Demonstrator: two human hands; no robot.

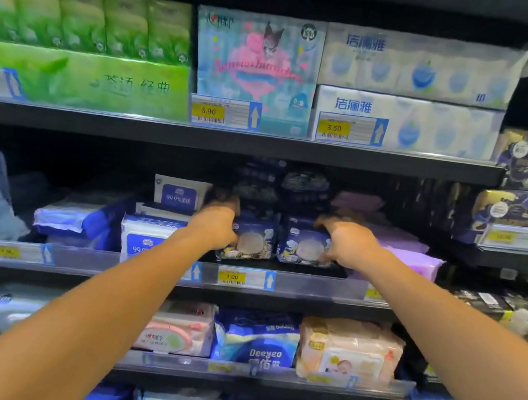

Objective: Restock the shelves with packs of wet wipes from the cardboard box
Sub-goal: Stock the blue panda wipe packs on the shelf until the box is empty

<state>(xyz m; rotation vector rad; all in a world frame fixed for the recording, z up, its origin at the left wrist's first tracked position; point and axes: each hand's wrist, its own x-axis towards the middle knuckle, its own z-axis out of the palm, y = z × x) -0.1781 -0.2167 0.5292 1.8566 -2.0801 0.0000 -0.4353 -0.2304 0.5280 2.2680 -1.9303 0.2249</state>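
Dark open room lies at ten o'clock behind the white-blue packs [149,234], while stacked dark packs [278,181] and purple packs [410,257] block twelve and three o'clock.

Two bare forearms, no sleeves

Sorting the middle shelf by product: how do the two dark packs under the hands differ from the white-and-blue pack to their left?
The dark packs are navy with a round pale motif; the white-and-blue pack is white with a blue label. The left hand and right hand grip the dark packs; the white-and-blue pack goes untouched. All sit at the front of the same shelf.
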